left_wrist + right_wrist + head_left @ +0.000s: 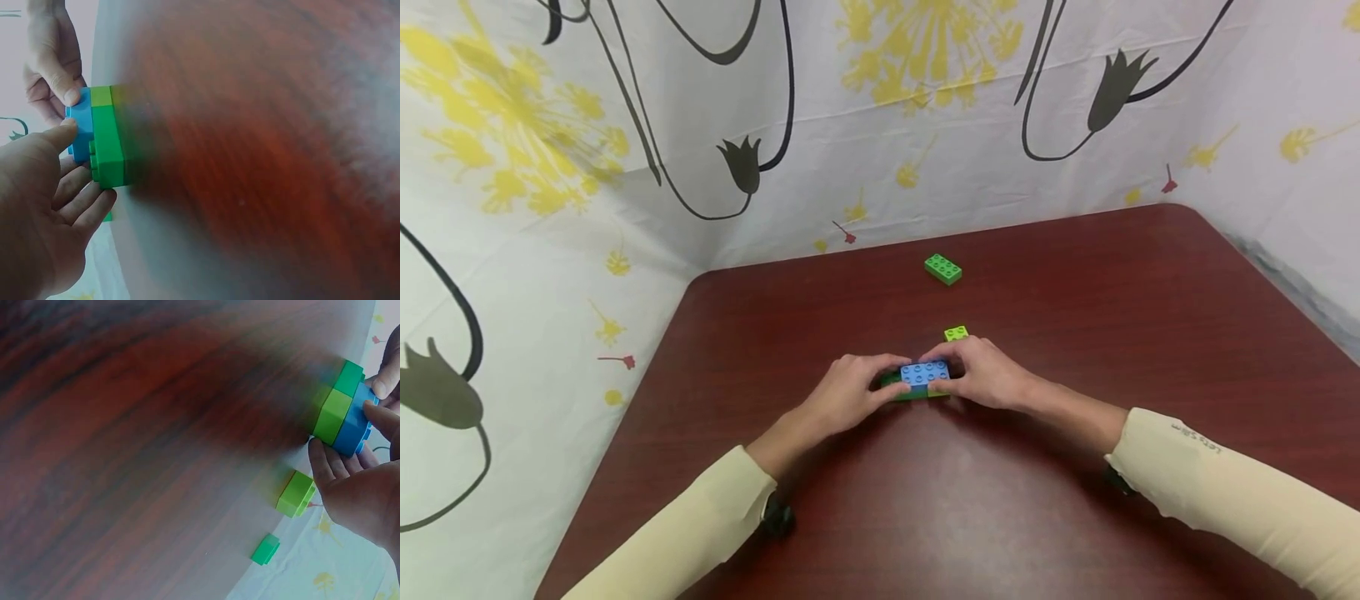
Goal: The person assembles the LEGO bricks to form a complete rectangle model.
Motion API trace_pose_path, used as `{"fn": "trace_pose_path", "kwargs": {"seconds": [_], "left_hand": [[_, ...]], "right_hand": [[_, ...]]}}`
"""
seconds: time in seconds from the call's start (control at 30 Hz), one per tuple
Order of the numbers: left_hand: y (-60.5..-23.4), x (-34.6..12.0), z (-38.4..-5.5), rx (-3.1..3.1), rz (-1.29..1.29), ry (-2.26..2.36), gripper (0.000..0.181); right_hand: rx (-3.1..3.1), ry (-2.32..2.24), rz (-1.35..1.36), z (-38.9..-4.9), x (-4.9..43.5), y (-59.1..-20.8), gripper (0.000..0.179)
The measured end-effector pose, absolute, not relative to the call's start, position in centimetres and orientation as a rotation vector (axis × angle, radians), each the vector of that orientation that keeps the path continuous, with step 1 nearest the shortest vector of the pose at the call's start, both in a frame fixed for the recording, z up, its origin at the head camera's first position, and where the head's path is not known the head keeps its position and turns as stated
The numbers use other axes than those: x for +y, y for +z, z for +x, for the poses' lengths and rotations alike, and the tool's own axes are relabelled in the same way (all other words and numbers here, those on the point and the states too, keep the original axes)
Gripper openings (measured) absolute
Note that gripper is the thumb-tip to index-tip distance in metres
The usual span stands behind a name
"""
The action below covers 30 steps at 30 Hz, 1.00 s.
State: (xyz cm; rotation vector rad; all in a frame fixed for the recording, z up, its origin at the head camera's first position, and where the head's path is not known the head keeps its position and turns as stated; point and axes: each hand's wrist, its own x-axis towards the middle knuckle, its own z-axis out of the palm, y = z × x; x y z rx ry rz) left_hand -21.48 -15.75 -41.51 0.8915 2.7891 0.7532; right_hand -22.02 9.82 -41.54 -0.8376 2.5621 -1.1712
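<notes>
A blue toy brick (925, 373) with studs on top sits across two bricks lying end to end on the table. Of that lower pair, the green brick (109, 150) is on the left and the lime brick (332, 415) on the right. My left hand (848, 387) pinches the blue brick's left end between thumb and fingers. From the other side, my right hand (988, 372) grips the right end the same way. In the left wrist view both thumbs press the blue brick's near side. The fingers partly hide the lower bricks in the head view.
Just beyond my right hand lies another lime brick (956, 333), partly covered by it. Farther back is a loose green brick (943, 268). The dark red table (820, 308) ends at a patterned white cloth (880, 192) behind and at the sides.
</notes>
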Motion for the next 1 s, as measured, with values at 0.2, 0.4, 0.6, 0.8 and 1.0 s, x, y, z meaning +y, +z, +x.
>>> {"fn": "trace_pose_path", "kwargs": {"seconds": [0.2,0.4,0.6,0.8,1.0], "left_hand": [[-40.4,-15.8,-22.0,2.783,0.846,0.766,0.047],[-39.3,-15.5,-23.3,2.827,0.815,0.834,0.042],[-39.4,-14.5,-24.8,2.817,0.799,0.887,0.041],[-40.2,-13.5,-25.9,2.789,0.777,0.944,0.045],[-40.8,-12.4,-26.7,2.714,0.732,1.029,0.051]], "right_hand": [[2.557,-1.198,-0.861,-22.0,9.6,-41.3,0.047],[2.541,-1.203,-0.884,-22.0,9.1,-41.2,0.050],[2.554,-1.182,-0.887,-21.9,8.7,-41.6,0.047],[2.595,-1.182,-0.883,-21.6,8.7,-41.5,0.041],[2.616,-1.178,-0.848,-21.3,9.6,-41.2,0.039]]}}
